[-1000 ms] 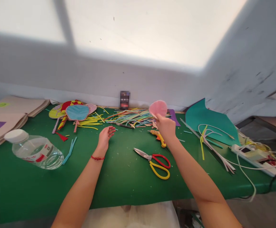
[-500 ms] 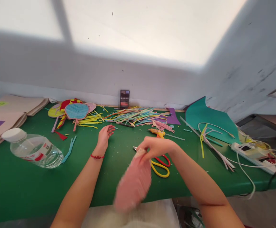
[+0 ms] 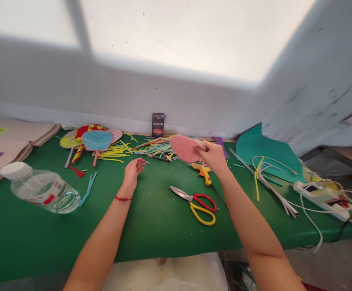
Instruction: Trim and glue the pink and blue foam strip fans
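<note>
My right hand point(image 3: 214, 157) pinches a pink oval fan-like piece point(image 3: 184, 148) by its narrow end, holding it up over the pile of paper strips point(image 3: 156, 150). My left hand point(image 3: 132, 171) rests on the green table with its fingers loosely apart and nothing in them. Below my right hand lies a yellow glue gun point(image 3: 205, 176). Nearer to me, scissors point(image 3: 196, 202) with one red and one yellow handle lie with the blades together. Similar oval pieces, among them a blue one point(image 3: 97, 140), are heaped at the back left.
A water bottle point(image 3: 47, 190) lies tilted at the left, with paper-covered stacks point(image 3: 9, 149) behind it. A phone-like screen point(image 3: 158, 125) leans on the wall. At the right are a teal sheet point(image 3: 267, 153), bundled strips point(image 3: 273, 190) and a power strip point(image 3: 321, 201) with cables.
My right hand has moved the pink piece from near the table's front edge up and away, over the strips. Scissors and glue gun are now uncovered. My left hand has hardly moved.
</note>
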A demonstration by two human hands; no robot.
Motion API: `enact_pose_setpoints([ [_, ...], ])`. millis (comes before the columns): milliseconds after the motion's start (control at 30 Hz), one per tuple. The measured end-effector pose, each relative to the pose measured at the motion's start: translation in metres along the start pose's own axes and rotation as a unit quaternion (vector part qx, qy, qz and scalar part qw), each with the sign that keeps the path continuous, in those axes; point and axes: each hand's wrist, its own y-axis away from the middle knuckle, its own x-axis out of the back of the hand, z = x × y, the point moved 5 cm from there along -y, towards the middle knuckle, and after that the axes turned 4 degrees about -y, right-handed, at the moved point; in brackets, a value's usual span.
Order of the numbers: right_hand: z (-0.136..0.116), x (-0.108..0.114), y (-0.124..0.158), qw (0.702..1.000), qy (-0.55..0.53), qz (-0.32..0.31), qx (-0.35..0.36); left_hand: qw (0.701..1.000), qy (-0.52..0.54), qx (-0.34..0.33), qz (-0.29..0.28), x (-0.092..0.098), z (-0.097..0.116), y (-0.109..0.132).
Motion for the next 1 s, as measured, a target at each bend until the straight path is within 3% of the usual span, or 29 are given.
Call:
enact_pose_setpoints([
  [67,-0.016,-0.014,0.012,0.978,-0.134,-0.156,0.031,1.0,0.0,0.0,-0.001,0.0,0.0,0.0],
  [100,-0.026,-0.023,0.021,0.948,-0.187,-0.254,0.05,1.0,-0.001,0.0,-0.002,0.0,0.0,0.0],
  [167,-0.046,-0.038,0.046,0.859,-0.231,-0.447,0.097,1.0,-0.003,0.0,-0.002,0.0,0.0,0.001],
  [233,-0.053,-0.048,0.067,0.787,-0.179,-0.577,0.13,1.0,-0.005,0.0,-0.002,0.0,0.0,0.001],
  [267,-0.048,-0.051,0.069,0.794,-0.109,-0.586,0.117,1.0,-0.006,0.0,-0.002,0.0,0.0,0.001],
  [300,-0.039,-0.052,0.064,0.828,-0.016,-0.554,0.082,1.0,-0.006,-0.001,-0.003,0.0,0.0,0.001],
  [367,-0.018,-0.037,0.042,0.911,0.175,-0.373,-0.023,1.0,-0.007,-0.001,-0.003,-0.001,0.0,0.001],
  [400,-0.01,-0.024,0.031,0.931,0.241,-0.266,-0.069,1.0,-0.007,-0.002,-0.004,-0.001,0.0,0.001],
  [467,-0.001,-0.002,0.019,0.938,0.298,-0.133,-0.115,1.0,-0.007,-0.002,-0.005,-0.001,0.0,0.002],
  [600,0.0,0.017,0.009,0.959,0.272,-0.027,-0.077,1.0,-0.004,-0.005,-0.007,-0.001,0.0,0.002],
  [667,-0.004,0.015,0.012,0.983,0.173,-0.042,-0.034,1.0,-0.001,-0.006,-0.005,-0.001,0.0,0.001],
  [733,-0.012,0.006,0.02,0.992,0.039,-0.121,0.007,1.0,0.0,-0.004,-0.004,0.0,0.0,0.001],
  [800,-0.025,-0.008,0.032,0.96,-0.073,-0.264,0.053,1.0,-0.001,-0.003,-0.004,-0.001,0.0,0.001],
  [900,-0.042,-0.026,0.056,0.851,-0.124,-0.499,0.109,1.0,-0.003,-0.002,-0.004,-0.001,0.0,0.001],
  [933,-0.042,-0.03,0.06,0.827,-0.109,-0.54,0.114,1.0,-0.003,-0.002,-0.003,-0.001,0.0,0.001],
  [967,-0.037,-0.033,0.058,0.829,-0.077,-0.543,0.107,1.0,-0.003,-0.002,-0.003,-0.001,0.001,0.002],
  [1000,-0.029,-0.036,0.051,0.857,-0.027,-0.507,0.085,1.0,-0.002,-0.003,-0.002,-0.001,0.001,0.002],
])
